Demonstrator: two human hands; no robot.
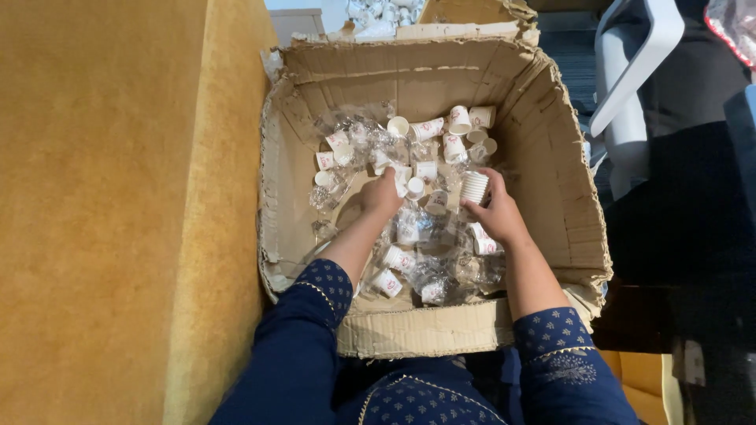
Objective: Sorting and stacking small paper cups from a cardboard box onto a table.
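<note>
cup stack (474, 187) upright in right hand (498, 214)

stack of white cups (474, 187) | ribbed, seemingly nested | upright, above box's loose cups

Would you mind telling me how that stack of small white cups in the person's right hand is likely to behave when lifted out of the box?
The stack of cups is probably light, since the right hand holds it by the fingers alone. Its thin ribbed walls likely dent if squeezed. Laid down, it may roll like the loose cups lying sideways in the cardboard box.
</note>
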